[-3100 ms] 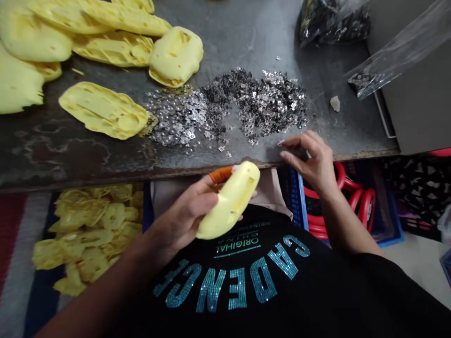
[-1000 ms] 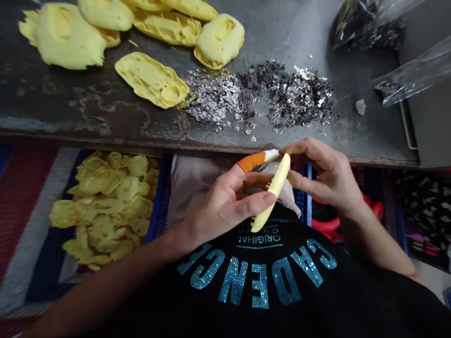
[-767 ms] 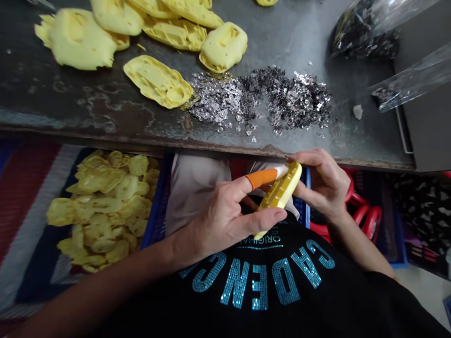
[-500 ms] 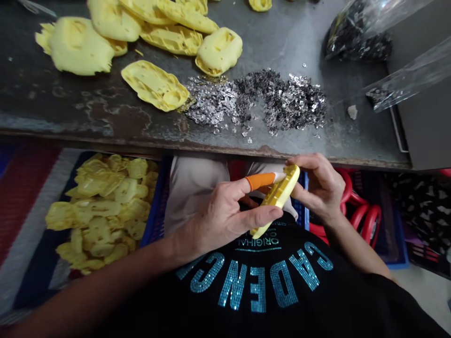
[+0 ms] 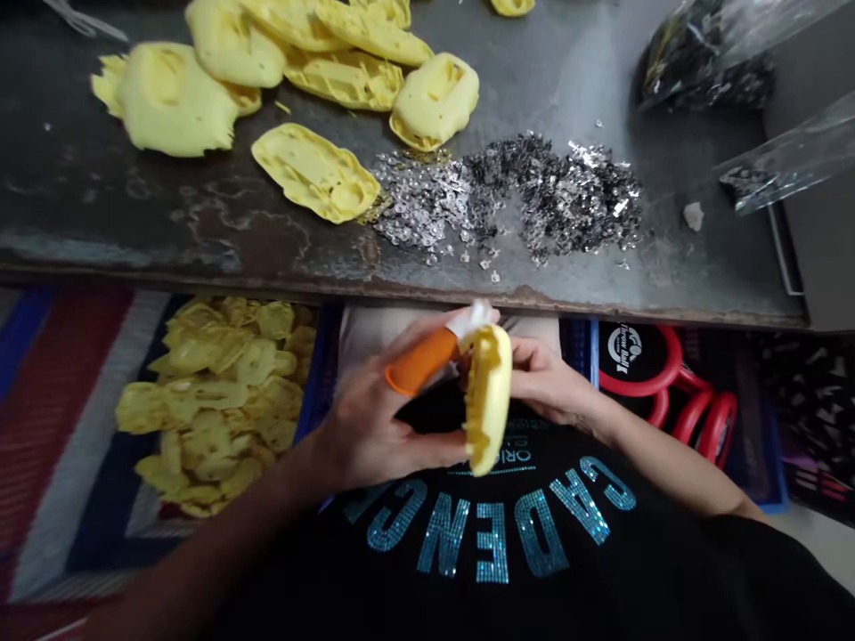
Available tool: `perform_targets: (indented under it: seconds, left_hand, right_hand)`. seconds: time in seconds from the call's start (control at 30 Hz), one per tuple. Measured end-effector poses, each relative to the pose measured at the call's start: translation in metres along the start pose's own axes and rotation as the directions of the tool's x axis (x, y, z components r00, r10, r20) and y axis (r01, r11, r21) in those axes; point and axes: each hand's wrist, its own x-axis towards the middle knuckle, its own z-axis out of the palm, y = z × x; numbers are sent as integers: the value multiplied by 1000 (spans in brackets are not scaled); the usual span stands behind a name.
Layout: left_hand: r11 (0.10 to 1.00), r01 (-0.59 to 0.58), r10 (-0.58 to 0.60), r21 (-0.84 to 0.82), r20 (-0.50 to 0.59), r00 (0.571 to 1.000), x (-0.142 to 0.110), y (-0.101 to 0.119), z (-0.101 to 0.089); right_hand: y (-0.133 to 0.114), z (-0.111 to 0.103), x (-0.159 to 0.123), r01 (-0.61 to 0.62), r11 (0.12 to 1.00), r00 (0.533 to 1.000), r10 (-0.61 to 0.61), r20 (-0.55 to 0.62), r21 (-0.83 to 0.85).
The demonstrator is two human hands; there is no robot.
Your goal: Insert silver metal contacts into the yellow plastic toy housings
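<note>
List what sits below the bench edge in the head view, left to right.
Loose yellow foam pieces → left hand with orange finger cot → yellow foam piece held between both hands → right hand → red plastic rings

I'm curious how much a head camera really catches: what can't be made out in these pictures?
All from the head view:
- The fingertip inside the orange finger cover: the cover hides it.
- The far side of the yellow foam piece: the piece itself, the left hand and the right hand hide it.
- The exact shape of the silver bits: too small.
- The whole dark plastic bag: cut off by the top edge.
- The tops of the red rings: the table edge hides them.
</note>
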Motion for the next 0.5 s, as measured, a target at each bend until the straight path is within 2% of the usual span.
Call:
perform_targets:
  seconds: [0.03,0.07,0.1,0.13,0.17,0.2,0.23,0.27,0.3,0.37,0.5]
  left_hand:
    - [998,-7,5,-61,-24,1000,-2,-1,-1]
    - [989,-13,4,-148,-61,998,-3,-1,-3]
    - [970,-7,-20,-245,-108,994,-4,0,-3]
    - [942,5,-60,-336,-152,987,-4,0,-4]
    - [914,18,-100,-406,-184,978,-4,0,-3]
    - [896,25,-131,-443,-211,969,-2,-1,-3]
    - [886,27,-149,-462,-230,962,0,-3,-2]
    - [880,24,-153,-475,-236,960,2,-5,-1]
    - [876,19,-152,-483,-239,959,3,-7,0]
    - [867,24,-162,-497,-238,958,6,-11,1]
    - [815,53,-204,-577,-201,958,5,-12,3]
  right_hand:
    - [-8,-4,0,70,982,997,-65,35,-177]
    - [-18,-10,1,161,904,987,-155,48,-396]
    - [-28,-17,2,237,737,959,-281,31,-633]
    - [-37,-26,5,246,506,910,-415,17,-826]
    - [-45,-35,10,198,277,854,-519,27,-940]
    - [-51,-43,15,126,90,812,-581,51,-988]
    - [-55,-51,21,63,-49,787,-612,80,-997]
    - [-56,-56,27,18,-145,778,-620,105,-989]
    - [-55,-60,32,-9,-211,776,-618,126,-977]
    - [-50,-62,37,-20,-286,776,-608,166,-958]
    - [-38,-57,28,53,-321,736,-628,254,-946]
